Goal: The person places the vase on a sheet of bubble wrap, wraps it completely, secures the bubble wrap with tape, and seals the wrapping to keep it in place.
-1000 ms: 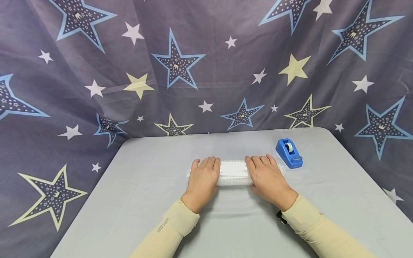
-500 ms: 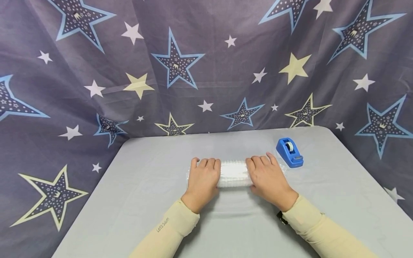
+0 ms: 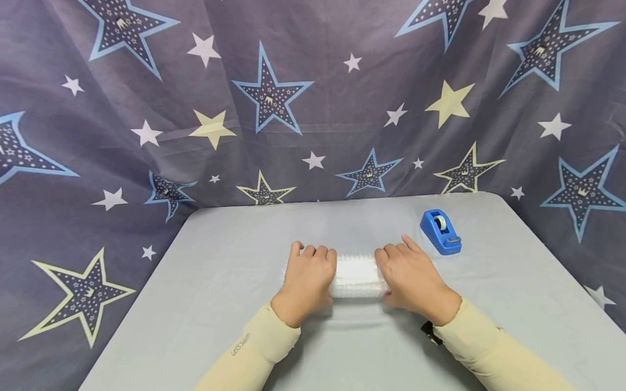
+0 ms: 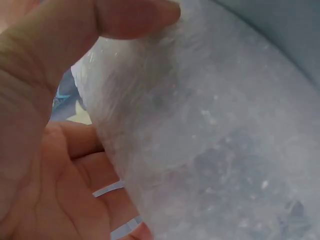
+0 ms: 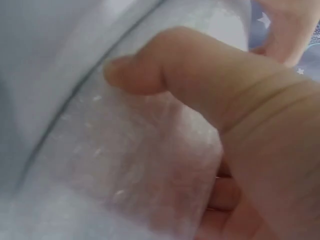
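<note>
A roll of clear bubble wrap lies crosswise on the table, with something white showing at its middle. My left hand grips its left part, fingers over the far side and thumb on the near side. On the right part, my right hand holds it the same way. In the left wrist view the bubble wrap fills the space between thumb and fingers. The right wrist view shows the thumb pressed on the wrap. Both ends are largely hidden by the hands.
A blue tape dispenser with a roll of tape stands beyond my right hand. The grey cloth-covered table runs back to a dark star-patterned curtain, which also hangs along both sides.
Both hands have drawn the bubble wrap roll a little nearer to me within the last half second. Before that they stayed nearly still. The tape dispenser has not moved.
</note>
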